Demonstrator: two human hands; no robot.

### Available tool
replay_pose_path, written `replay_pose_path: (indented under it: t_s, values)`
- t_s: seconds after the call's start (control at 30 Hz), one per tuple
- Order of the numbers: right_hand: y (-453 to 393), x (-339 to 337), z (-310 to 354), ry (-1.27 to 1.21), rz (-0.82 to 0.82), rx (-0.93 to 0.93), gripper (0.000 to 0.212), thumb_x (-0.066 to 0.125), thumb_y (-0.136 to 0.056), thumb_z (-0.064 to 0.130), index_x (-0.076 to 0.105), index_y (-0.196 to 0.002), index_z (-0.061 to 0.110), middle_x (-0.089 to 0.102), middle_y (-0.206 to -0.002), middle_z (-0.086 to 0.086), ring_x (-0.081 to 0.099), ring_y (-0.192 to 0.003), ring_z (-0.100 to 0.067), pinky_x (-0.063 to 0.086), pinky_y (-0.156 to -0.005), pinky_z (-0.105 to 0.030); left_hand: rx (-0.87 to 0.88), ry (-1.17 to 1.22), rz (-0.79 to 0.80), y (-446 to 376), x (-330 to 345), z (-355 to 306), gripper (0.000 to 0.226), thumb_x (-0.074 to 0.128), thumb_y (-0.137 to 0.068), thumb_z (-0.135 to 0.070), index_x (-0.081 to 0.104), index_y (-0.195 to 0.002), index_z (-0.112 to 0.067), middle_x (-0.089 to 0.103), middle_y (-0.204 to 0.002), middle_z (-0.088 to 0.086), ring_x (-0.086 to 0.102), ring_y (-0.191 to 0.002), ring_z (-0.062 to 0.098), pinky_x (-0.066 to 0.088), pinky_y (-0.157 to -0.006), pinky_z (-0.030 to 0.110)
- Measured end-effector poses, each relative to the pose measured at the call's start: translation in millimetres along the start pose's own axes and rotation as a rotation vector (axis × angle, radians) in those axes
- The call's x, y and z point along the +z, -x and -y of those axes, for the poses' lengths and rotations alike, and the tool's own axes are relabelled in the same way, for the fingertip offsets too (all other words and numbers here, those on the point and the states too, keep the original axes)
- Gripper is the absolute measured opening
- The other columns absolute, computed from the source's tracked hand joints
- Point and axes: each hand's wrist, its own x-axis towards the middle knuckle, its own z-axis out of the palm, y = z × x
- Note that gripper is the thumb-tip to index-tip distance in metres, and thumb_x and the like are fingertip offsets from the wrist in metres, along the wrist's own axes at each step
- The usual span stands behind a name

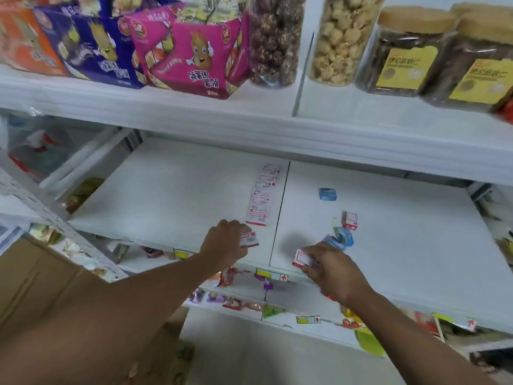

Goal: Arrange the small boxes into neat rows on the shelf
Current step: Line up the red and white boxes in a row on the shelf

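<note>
White store shelving, tiered, filmed from above. Top tier [249, 118] crowded with snack cartons in orange, purple and pink [191, 51], two clear tubs of popcorn-like snacks [341, 37], and cork-lidded jars with yellow labels [402, 51]. Middle shelf [172, 190] broad, white, split by a dark seam [280, 212] running front to back. Lower tiers strewn with bright wrapped sweets [233, 276] and price tags [270, 273]. Brown cardboard carton [41, 279] at the lower left.

Lined up just left of the seam: a row of red-and-white small boxes [262, 195], laid end to end from back to front. Scattered right of the seam: one blue box [327, 194] alone, one red-and-white box [350, 220] upright, a blue pair [341, 238] near the front.

Left hand [226, 243] curled, gripped a red-and-white box [249, 239] at the row's near end. Right hand [330, 266] pinched another red-and-white box [301, 258] at the shelf's front edge.
</note>
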Motion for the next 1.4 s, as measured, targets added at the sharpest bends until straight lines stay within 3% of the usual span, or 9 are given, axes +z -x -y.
replay_pose_path:
  t_s: [0.1,0.23,0.4,0.6,0.77,0.9,1.17,1.3,1.4]
  values:
    - [4,17,1,0.002,0.013,0.044,0.017,0.066,-0.093,0.04,0.064,-0.11,0.039,0.051,-0.095,0.014,0.058,-0.089,-0.014,0.048,-0.072,-0.032,0.045,0.038,0.021,-27,17,7,0.054,0.074,-0.089,-0.033,0.064,-0.142,-0.033,0.069,-0.132,0.0,0.062,-0.112,0.023,0.053,-0.099,0.041]
    - [2,37,-3,-0.015,-0.04,0.131,0.014,0.068,-0.092,0.037,0.066,-0.106,0.035,0.052,-0.094,0.013,0.054,-0.084,-0.014,0.044,-0.069,-0.03,0.102,0.085,0.018,-53,42,15,0.047,0.075,-0.091,-0.031,0.068,-0.137,-0.032,0.069,-0.134,0.004,0.061,-0.116,0.024,0.051,-0.102,0.038]
    - [-4,57,-9,-0.068,-0.009,0.117,0.027,0.068,-0.092,0.038,0.066,-0.118,0.038,0.052,-0.099,0.016,0.059,-0.089,-0.012,0.049,-0.073,-0.029,0.076,0.142,0.007,-60,64,15,0.041,0.08,-0.089,-0.028,0.071,-0.129,-0.032,0.067,-0.132,0.007,0.066,-0.113,0.026,0.057,-0.102,0.039]
    - [-27,56,-4,-0.05,0.025,0.057,0.036,0.067,-0.095,0.035,0.066,-0.131,0.033,0.062,-0.117,0.007,0.063,-0.101,-0.017,0.054,-0.083,-0.031,0.052,0.157,-0.106,-46,67,15,0.046,0.085,-0.085,-0.03,0.071,-0.128,-0.027,0.069,-0.135,-0.006,0.061,-0.121,0.018,0.055,-0.105,0.036]
    - [-58,55,20,0.005,0.039,-0.013,0.041,0.064,-0.098,0.038,0.063,-0.138,0.029,0.063,-0.124,0.004,0.062,-0.11,-0.02,0.056,-0.09,-0.033,-0.016,0.235,-0.148,-19,58,33,0.028,0.079,-0.089,-0.025,0.071,-0.116,-0.029,0.067,-0.123,-0.01,0.057,-0.111,0.013,0.054,-0.099,0.033]
    - [-85,72,45,0.002,0.052,-0.037,0.042,0.063,-0.098,0.041,0.062,-0.139,0.031,0.063,-0.129,0.005,0.061,-0.114,-0.018,0.056,-0.094,-0.035,-0.066,0.279,-0.126,-5,60,54,0.023,0.072,-0.095,-0.022,0.071,-0.118,-0.026,0.066,-0.129,-0.007,0.057,-0.118,0.015,0.049,-0.107,0.034]
    - [-118,117,61,0.236,0.104,-0.094,0.046,0.063,-0.101,0.036,0.054,-0.146,0.028,0.058,-0.148,0.0,0.05,-0.134,-0.026,0.054,-0.101,-0.045,-0.148,0.423,-0.123,9,76,74,0.02,0.068,-0.098,-0.019,0.072,-0.117,-0.025,0.065,-0.129,-0.01,0.056,-0.119,0.011,0.044,-0.103,0.023]
    - [-114,119,55,0.201,0.032,-0.11,0.043,0.062,-0.101,0.035,0.058,-0.143,0.028,0.06,-0.144,0.004,0.05,-0.132,-0.022,0.055,-0.1,-0.041,-0.154,0.462,-0.148,14,82,72,0.02,0.067,-0.098,-0.013,0.073,-0.109,-0.028,0.067,-0.122,-0.012,0.057,-0.114,0.008,0.043,-0.101,0.019]
    - [-96,115,53,0.069,-0.142,-0.074,0.03,0.063,-0.101,0.038,0.07,-0.128,0.027,0.067,-0.128,0.009,0.056,-0.119,-0.014,0.057,-0.094,-0.033,-0.188,0.539,-0.17,15,84,63,0.025,0.066,-0.098,-0.009,0.07,-0.106,-0.032,0.066,-0.118,-0.016,0.059,-0.111,0.008,0.048,-0.101,0.022]
